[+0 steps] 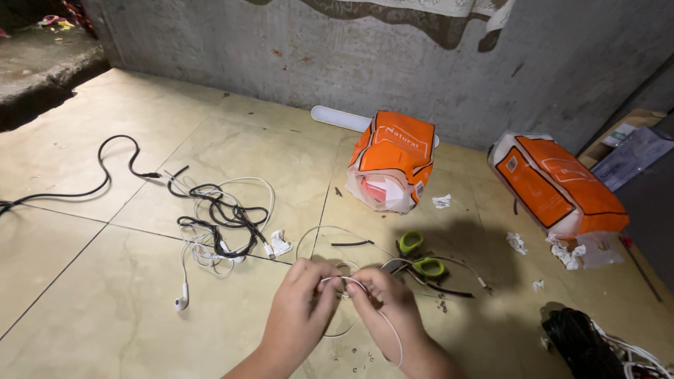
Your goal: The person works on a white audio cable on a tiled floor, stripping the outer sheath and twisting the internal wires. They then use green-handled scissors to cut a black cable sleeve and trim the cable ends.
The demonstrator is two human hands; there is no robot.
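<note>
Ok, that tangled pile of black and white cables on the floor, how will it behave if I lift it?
The tangled cable pile is thin looped wire, so it would probably sag limply and come up as one clump. The white earbud trails loose at the edge and may dangle or snag. It looks light; a push would likely drag it across the smooth floor tiles rather than roll it.

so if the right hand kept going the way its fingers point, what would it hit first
The right hand points left toward the left hand, both pinching the white cable. It would likely meet the left hand's fingers first, almost touching already.
</note>
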